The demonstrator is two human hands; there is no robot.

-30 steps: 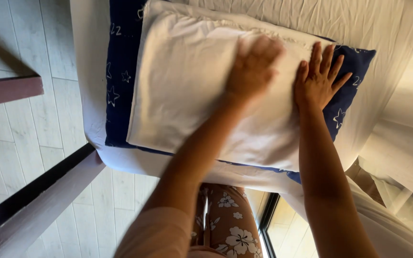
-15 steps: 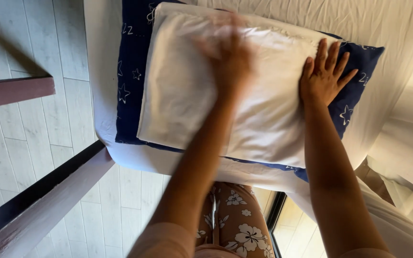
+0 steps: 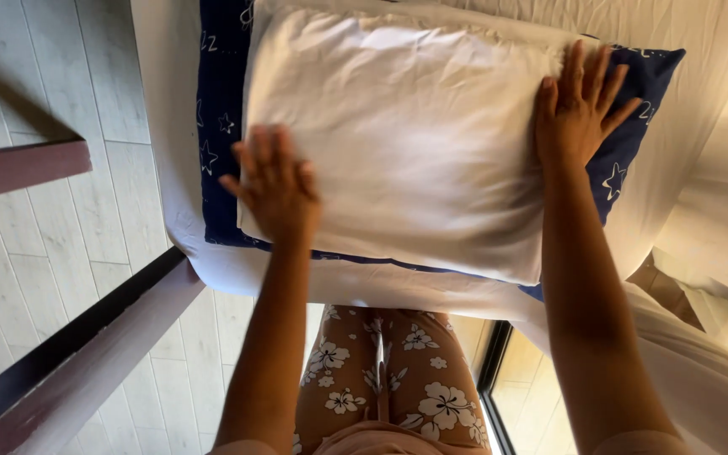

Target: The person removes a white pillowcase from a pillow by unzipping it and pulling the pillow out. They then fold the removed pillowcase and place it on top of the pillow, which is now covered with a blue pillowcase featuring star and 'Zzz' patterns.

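Note:
A white pillow point(image 3: 414, 126) lies on top of a dark blue pillow with white stars point(image 3: 216, 126), both on a bed with a white sheet point(image 3: 162, 101). My left hand point(image 3: 273, 181) rests flat with fingers spread on the near left corner of the white pillow. At the pillow's right edge my right hand point(image 3: 581, 105) presses down flat, its fingers partly over the blue pillow's corner. Neither hand holds anything.
A dark wooden bed frame rail point(image 3: 86, 345) runs diagonally at the lower left over a pale plank floor point(image 3: 35, 244). A reddish-brown furniture edge point(image 3: 18, 164) sits at the left. My floral trousers point(image 3: 381, 379) show below. Light curtain fabric point(image 3: 718, 211) hangs at right.
My left hand has swept from the pillow's upper right, across its middle, to the near left corner. My right hand has stayed at the right edge.

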